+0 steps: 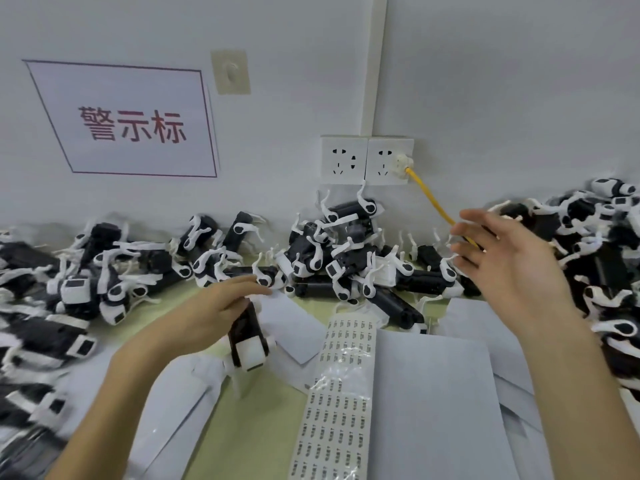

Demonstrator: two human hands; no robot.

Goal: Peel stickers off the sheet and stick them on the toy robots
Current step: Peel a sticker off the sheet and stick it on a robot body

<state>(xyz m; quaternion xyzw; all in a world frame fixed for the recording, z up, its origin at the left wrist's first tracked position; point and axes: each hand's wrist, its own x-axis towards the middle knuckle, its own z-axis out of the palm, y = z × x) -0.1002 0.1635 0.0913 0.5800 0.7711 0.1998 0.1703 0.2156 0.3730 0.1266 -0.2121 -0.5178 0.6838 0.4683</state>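
My left hand (207, 315) grips a black-and-white toy robot (248, 339) just above the table, its white end toward me. My right hand (502, 258) hovers higher at the right with fingers spread and nothing in it, close to the right-hand heap of toy robots (595, 258). A long sticker sheet (341, 393) with rows of small printed labels lies flat between my arms, partly under clear film. More toy robots are piled along the wall in the middle (346, 258) and at the left (69, 282).
Blank white backing sheets (436, 403) lie scattered over the pale green table (256, 434). A yellow cable (431, 197) runs from the wall socket (389, 161) down behind my right hand. A sign with red characters (133, 124) hangs on the wall.
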